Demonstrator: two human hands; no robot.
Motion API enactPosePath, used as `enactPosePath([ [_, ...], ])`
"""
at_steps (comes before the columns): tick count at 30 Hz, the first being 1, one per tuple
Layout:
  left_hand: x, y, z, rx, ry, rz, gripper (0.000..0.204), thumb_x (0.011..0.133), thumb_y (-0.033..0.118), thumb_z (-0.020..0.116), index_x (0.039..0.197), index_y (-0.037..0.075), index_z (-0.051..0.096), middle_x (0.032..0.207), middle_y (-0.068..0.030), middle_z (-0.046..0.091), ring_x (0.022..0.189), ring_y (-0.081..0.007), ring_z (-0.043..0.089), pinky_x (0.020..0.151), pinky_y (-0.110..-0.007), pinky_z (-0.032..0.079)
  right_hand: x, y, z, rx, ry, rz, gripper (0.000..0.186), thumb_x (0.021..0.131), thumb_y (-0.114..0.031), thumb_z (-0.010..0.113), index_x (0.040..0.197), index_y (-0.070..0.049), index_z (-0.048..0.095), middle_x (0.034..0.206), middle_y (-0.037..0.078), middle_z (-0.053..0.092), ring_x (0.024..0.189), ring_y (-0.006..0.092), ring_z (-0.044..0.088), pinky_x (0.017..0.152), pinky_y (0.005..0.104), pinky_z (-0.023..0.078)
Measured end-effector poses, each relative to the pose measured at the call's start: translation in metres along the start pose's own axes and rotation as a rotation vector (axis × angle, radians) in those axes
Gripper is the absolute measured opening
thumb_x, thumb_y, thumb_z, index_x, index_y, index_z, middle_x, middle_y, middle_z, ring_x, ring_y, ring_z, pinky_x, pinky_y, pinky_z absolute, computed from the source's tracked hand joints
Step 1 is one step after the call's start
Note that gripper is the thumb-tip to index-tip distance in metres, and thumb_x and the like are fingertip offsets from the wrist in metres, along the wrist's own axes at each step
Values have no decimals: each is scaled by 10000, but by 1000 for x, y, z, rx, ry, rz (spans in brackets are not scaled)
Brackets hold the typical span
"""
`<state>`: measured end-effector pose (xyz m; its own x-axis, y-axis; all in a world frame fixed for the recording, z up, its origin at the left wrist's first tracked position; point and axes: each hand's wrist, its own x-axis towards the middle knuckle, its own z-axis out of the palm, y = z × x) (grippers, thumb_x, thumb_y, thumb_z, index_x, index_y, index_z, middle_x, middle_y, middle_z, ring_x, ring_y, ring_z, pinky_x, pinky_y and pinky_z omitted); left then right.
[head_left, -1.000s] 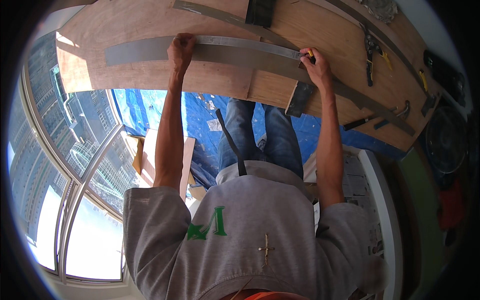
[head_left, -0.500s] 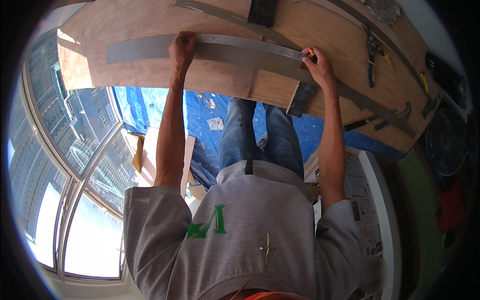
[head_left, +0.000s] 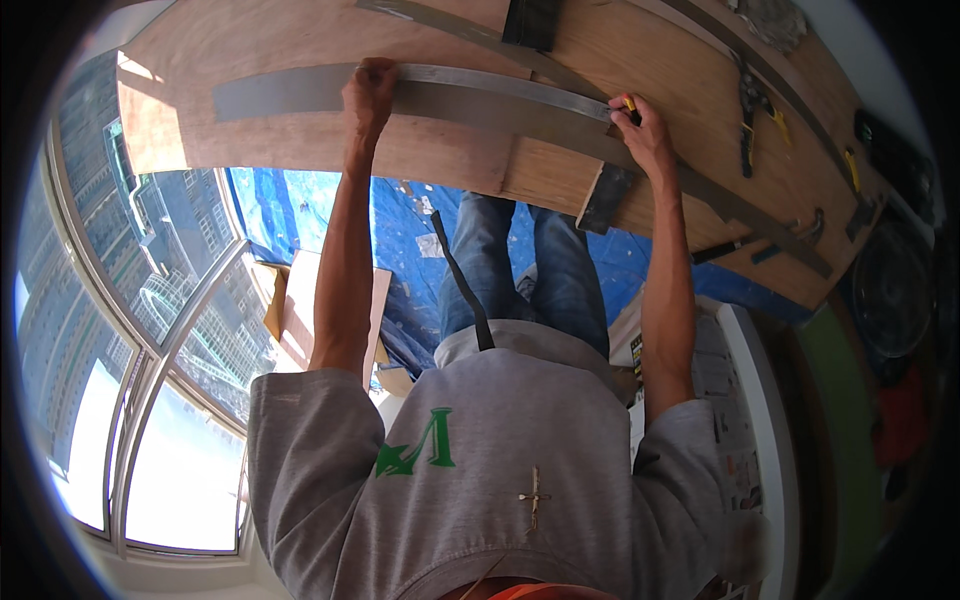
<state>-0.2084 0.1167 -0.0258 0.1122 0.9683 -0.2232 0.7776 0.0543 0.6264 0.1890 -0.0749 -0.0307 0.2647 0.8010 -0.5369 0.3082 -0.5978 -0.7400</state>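
A long grey strip (head_left: 280,93) lies across the plywood top, with a narrower, shiny metal strip (head_left: 480,82) along its upper side. My left hand (head_left: 369,95) is closed in a pinch at the shiny strip's left end. At its right end, my right hand (head_left: 645,135) is closed around a small yellow-and-black tool (head_left: 631,107); its kind cannot be made out. The right fingertips are against the strip's end or just beside it. Both forearms reach up from below.
Pliers (head_left: 748,115), a hammer (head_left: 800,235) and other tools lie on the right of the plywood (head_left: 430,150). Black blocks (head_left: 605,198) and further grey strips (head_left: 440,25) are around the work. Blue sheeting (head_left: 400,250) covers the floor; windows (head_left: 190,350) stand at left.
A dark strap at my waist now swings out toward the upper left, where before only a short piece showed. Both hands keep nearly the same places and grips.
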Motion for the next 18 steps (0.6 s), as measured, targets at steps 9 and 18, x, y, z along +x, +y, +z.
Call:
enactPosePath([
  [9,0,4,0,-11,22,15,233,900,228,743,1041,42,741,948,-158,750,907,-297,733,822,-382,566,-6,-4,2,-92,96,-77,217,965,-213,666,1124,-71,707,951,110,728,867,251,691,808,363,526],
  [18,-8,53,8,258,-6,395,377,856,245,827,1152,62,682,1144,-135,655,982,-310,695,819,-432,559,-70,-70,-31,-81,485,-199,376,1080,-370,543,1063,-39,719,946,119,716,867,252,685,777,356,525],
])
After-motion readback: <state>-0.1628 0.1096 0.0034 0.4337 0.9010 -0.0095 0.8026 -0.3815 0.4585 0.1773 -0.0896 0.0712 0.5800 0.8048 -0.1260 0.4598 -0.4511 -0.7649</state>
